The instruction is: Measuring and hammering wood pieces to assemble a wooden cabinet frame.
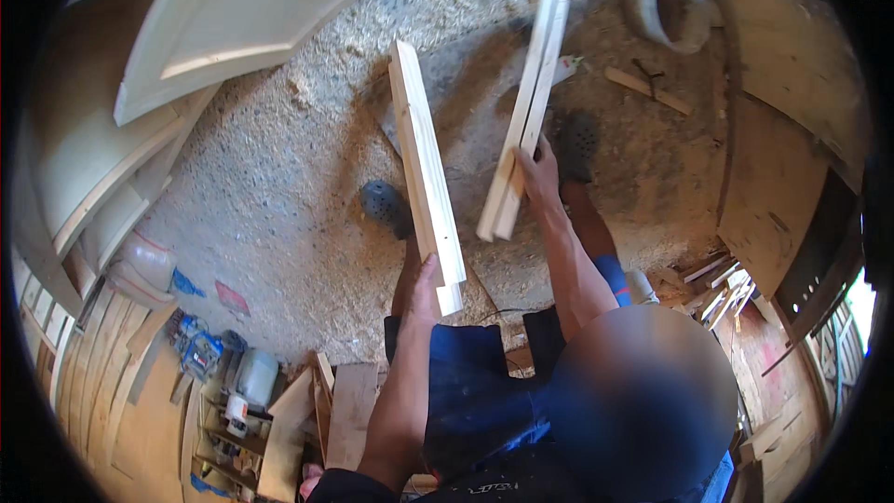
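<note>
My left hand [426, 296] grips the near end of a bundle of pale wooden strips [425, 154]. The bundle slants away from me toward the upper left, and its strips lie side by side with uneven ends. Another pair of wooden strips [533, 98] is in my right hand [540, 175], held below the middle and tilted toward the upper right. A narrow dark gap runs between these two strips. The two bundles are apart from each other, both above the floor. My fingers wrap round the wood and are partly hidden by it.
Sawdust and shavings cover the floor [289, 158]. A pale wooden panel frame [233, 19] stands at the upper left. At the upper right are a round white bucket [672, 14] and a loose wooden piece [647, 91]. Blue power tools [197, 351] sit lower left; wood scraps [726, 293] lie right.
</note>
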A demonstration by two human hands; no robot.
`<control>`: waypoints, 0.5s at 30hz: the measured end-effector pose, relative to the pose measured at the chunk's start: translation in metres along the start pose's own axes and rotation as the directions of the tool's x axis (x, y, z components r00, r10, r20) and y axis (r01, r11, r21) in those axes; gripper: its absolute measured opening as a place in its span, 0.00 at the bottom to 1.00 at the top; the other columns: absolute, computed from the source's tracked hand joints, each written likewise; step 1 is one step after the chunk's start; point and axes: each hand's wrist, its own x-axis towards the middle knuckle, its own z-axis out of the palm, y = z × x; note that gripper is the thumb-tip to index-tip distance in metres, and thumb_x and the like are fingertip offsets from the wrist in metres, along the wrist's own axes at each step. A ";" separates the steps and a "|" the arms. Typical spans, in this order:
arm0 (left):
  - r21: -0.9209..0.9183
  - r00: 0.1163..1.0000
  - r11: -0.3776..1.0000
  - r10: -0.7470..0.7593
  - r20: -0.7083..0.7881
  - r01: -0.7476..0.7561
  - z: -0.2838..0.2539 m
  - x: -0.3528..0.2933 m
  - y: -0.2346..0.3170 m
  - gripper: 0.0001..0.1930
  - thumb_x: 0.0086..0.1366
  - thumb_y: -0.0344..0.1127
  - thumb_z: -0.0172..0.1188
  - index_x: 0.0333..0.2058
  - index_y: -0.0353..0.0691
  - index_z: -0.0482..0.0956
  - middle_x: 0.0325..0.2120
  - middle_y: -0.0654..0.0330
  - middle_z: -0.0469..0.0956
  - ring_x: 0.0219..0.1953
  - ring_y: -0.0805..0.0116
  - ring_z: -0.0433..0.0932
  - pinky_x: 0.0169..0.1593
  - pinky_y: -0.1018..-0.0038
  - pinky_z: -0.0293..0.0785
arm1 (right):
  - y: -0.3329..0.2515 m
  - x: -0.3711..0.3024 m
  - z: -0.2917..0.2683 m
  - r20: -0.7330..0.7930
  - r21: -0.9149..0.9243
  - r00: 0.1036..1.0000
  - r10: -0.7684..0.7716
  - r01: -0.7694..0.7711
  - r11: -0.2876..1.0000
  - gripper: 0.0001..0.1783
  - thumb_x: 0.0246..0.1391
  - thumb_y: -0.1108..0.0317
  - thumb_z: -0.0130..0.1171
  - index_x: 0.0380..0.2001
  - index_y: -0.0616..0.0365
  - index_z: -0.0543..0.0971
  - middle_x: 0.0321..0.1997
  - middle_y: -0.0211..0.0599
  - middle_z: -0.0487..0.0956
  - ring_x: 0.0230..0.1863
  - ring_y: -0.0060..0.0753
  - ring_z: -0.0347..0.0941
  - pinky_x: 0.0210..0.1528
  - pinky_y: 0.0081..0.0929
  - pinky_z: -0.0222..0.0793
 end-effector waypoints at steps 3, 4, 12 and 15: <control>0.444 0.990 0.896 0.042 -0.131 0.021 -0.001 0.006 -0.035 0.30 0.71 0.56 0.57 0.60 0.37 0.74 0.50 0.60 0.80 0.48 0.68 0.79 0.48 0.66 0.77 | -0.043 -0.062 -0.055 0.107 -0.029 0.977 -0.185 0.189 0.981 0.45 0.55 0.59 0.69 0.70 0.65 0.62 0.66 0.46 0.72 0.65 0.37 0.68 0.68 0.33 0.61; 0.661 0.982 0.748 0.077 -0.172 0.057 0.002 0.005 -0.040 0.32 0.72 0.57 0.56 0.62 0.36 0.72 0.52 0.58 0.79 0.51 0.66 0.78 0.51 0.66 0.76 | -0.057 -0.084 -0.074 0.248 0.011 0.965 -0.089 0.089 0.996 0.48 0.54 0.59 0.69 0.72 0.64 0.59 0.68 0.45 0.70 0.68 0.36 0.65 0.70 0.33 0.58; 0.268 0.889 0.931 0.108 0.445 -0.247 0.140 -0.112 0.035 0.38 0.72 0.57 0.57 0.70 0.40 0.59 0.61 0.54 0.73 0.60 0.63 0.75 0.62 0.65 0.71 | -0.160 -0.314 -0.154 0.443 -0.159 0.894 -0.071 0.156 0.975 0.55 0.50 0.57 0.71 0.74 0.64 0.52 0.69 0.50 0.69 0.69 0.38 0.65 0.70 0.35 0.61; 0.193 0.851 0.962 0.065 0.522 -0.192 0.217 -0.170 0.046 0.45 0.60 0.66 0.66 0.62 0.34 0.67 0.49 0.51 0.78 0.53 0.59 0.78 0.60 0.60 0.75 | -0.190 -0.392 -0.181 0.330 -0.306 0.922 -0.201 0.306 0.902 0.55 0.48 0.60 0.72 0.74 0.63 0.54 0.69 0.58 0.68 0.69 0.48 0.67 0.69 0.38 0.64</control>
